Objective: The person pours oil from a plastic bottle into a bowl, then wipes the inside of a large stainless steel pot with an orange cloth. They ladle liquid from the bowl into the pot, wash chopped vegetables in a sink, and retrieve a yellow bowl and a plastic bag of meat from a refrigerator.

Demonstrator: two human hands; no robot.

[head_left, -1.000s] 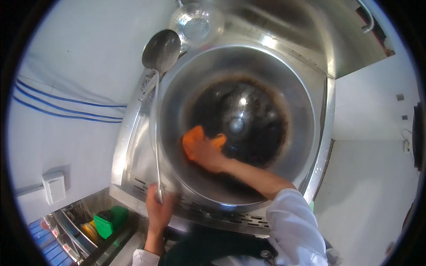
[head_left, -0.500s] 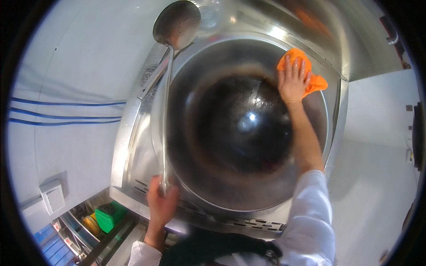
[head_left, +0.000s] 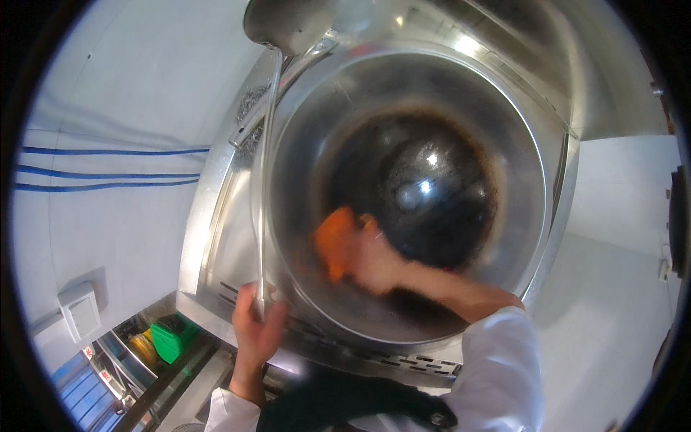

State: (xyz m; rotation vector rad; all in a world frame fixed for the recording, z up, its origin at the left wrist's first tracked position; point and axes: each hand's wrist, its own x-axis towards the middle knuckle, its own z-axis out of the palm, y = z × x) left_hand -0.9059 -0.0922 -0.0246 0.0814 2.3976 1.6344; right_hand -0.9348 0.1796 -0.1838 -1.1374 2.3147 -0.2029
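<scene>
A wide metal wok (head_left: 425,83), dark brown to black toward its bottom, sits in the steel stove top before me. My right hand (head_left: 378,263) is inside it, blurred by motion, holding an orange cloth (head_left: 334,241) against the lower-left inner wall. The fingers are partly hidden by the cloth and the blur. Along the wok's left side stands a long-handled ladle (head_left: 288,25), its big round bowl at the far end. My left hand (head_left: 255,335) is closed around the near end of the handle.
A flat metal bar (head_left: 248,128) lies beside the ladle at the far left of the stove. Slotted vents (head_left: 417,366) run along the stove's front edge. Blue lines (head_left: 108,173) cross the white wall at left. Below left are a green container (head_left: 174,338) and a white box (head_left: 80,313).
My right hand has swept the orange cloth from the wok's far-right rim to its lower-left inner wall. My left hand stays on the ladle handle. The whole view has shifted slightly.
</scene>
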